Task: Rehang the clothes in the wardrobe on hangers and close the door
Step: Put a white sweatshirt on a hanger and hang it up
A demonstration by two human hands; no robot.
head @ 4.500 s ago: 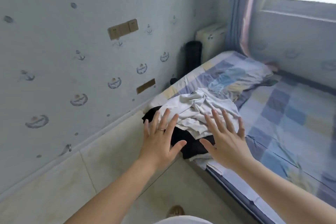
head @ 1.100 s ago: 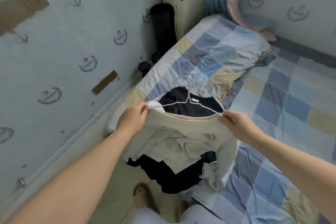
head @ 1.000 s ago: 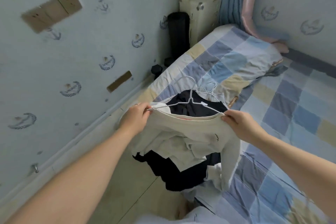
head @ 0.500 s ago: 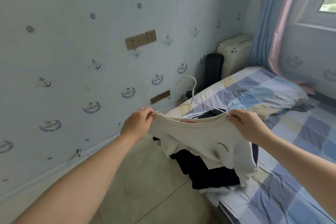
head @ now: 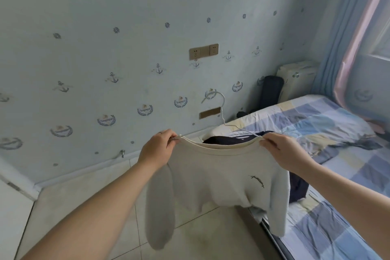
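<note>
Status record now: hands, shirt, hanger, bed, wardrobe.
left hand: grips shirt shoulder at hanger end
right hand: grips the other shoulder
shirt: cream, long-sleeved, on hanger, held up in the air
hanger: white wire, hook upward
bed: dark clothes on near corner
wardrobe: not in view

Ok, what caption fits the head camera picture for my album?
Left hand and right hand hold a cream sweatshirt on a white wire hanger in front of dark clothes on the checked bed.
</note>
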